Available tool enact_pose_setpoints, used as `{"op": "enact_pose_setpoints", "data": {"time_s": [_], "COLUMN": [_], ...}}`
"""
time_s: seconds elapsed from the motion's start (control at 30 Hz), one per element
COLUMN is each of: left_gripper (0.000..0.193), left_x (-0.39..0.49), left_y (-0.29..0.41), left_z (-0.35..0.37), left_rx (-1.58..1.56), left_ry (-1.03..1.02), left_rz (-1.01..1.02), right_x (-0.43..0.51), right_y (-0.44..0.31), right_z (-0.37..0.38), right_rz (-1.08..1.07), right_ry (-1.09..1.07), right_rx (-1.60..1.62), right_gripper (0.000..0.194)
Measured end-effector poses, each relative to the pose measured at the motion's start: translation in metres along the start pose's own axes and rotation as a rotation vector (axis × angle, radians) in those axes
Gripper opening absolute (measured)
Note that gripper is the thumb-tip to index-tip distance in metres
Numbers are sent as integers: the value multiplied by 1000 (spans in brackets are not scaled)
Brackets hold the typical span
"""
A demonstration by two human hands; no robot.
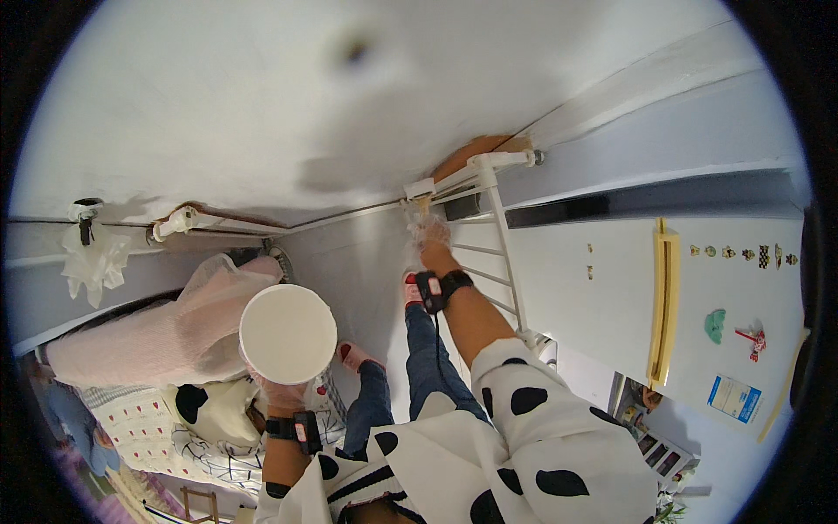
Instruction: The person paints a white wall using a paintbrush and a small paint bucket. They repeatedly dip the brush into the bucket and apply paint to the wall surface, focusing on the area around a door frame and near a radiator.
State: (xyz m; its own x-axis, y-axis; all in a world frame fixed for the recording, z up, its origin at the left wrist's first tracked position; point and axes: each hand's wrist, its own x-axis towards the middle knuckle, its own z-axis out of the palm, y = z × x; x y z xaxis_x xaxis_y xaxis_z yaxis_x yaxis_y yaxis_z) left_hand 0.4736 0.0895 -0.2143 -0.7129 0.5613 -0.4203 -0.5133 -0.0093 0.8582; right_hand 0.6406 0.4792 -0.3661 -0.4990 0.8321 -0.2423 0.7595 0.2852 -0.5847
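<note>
My left hand (280,388), in a clear plastic glove, holds a round white tub (288,334) from its near side; whether its pale top is a lid or the contents cannot be told. My right hand (433,237), also gloved in clear plastic, reaches forward to the wall, with its fingers around a small brush with pale bristles (422,202). A flat white piece (419,188) at the brush's far end lies against the wall edge. Just right of that hand stands a white metal rack (501,229) with several rungs.
A white refrigerator (609,288) with magnets and a yellow handle cover stands at the right. A pink covered roll (150,340) and a bed with patterned bedding (131,419) lie at the left. A plastic bag (96,259) hangs from a wall fitting.
</note>
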Motion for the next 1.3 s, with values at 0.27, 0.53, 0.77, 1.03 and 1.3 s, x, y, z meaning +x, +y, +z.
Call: {"op": "enact_pose_setpoints", "data": {"time_s": [0.27, 0.53, 0.77, 1.03, 1.3], "left_gripper": [58, 58, 59, 59, 59], "left_x": [-7, 1, 5, -5, -7], "left_y": [3, 12, 14, 4, -29], "left_z": [13, 21, 25, 24, 18], "left_rx": [-526, -670, -730, -771, -804], "left_ry": [21, 18, 2, -11, -1], "left_rz": [-229, -271, -282, -324, -394], "right_x": [50, -27, -73, 3, 44], "right_y": [-9, -125, -179, -73, 41], "right_z": [-39, -129, -168, -11, 90], "right_rz": [-54, 503, 38, 478, -65], "right_ry": [-86, -7, 32, -91, -217], "right_rx": [636, 1412, 1597, 1349, -187], "right_gripper": [13, 10, 11, 9, 18]}}
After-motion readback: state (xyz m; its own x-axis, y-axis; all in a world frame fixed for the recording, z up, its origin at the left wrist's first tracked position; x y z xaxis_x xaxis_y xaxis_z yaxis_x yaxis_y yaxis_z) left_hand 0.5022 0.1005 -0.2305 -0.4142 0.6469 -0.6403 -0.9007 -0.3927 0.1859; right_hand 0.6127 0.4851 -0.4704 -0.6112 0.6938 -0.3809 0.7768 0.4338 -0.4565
